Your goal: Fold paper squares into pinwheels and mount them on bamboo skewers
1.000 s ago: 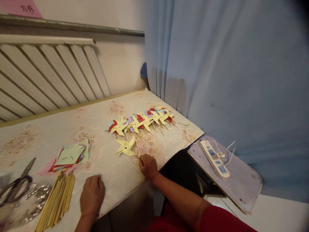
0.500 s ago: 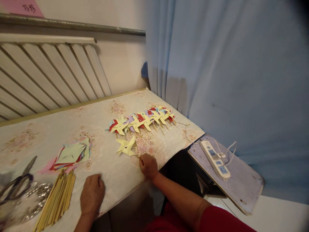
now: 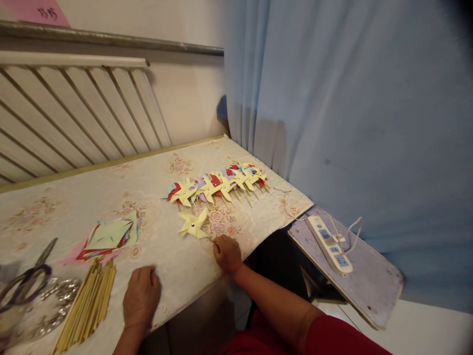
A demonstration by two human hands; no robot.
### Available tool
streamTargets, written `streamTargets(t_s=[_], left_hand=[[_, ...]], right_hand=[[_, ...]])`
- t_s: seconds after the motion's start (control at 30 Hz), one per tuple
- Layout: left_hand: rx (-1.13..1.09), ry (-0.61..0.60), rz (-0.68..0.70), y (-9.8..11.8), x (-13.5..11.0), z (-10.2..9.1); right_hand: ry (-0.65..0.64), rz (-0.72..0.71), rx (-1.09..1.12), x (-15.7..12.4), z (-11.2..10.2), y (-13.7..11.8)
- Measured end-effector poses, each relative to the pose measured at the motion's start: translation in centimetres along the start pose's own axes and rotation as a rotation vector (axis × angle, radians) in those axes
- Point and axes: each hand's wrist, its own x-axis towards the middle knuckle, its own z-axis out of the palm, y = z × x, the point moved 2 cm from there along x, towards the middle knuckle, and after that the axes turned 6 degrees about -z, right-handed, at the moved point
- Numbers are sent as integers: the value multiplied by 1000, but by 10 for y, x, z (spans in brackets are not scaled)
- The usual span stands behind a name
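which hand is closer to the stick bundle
Left. The left hand lies just right of the stick bundle; the right hand is farther right, holding a yellow pinwheel.

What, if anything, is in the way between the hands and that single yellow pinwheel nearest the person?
Nothing visible. The right hand holds the yellow pinwheel by its stick, and between the left hand and the pinwheel only the patterned tablecloth shows.

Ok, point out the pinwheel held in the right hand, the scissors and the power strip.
Held pinwheel (image 3: 192, 225): head view, on the pin at its centre.
Scissors (image 3: 41, 259): head view, on the blades near the handles.
Power strip (image 3: 329, 245): head view, mid-body.
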Motion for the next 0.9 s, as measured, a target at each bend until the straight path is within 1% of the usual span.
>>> streamTargets(t_s=[0.27, 0.9], left_hand=[[-2, 24, 2, 0, 0, -1], [2, 17, -6, 3, -1, -5]], right_hand=[[10, -10, -10, 1, -1, -1], [3, -5, 1, 0, -1, 0]])
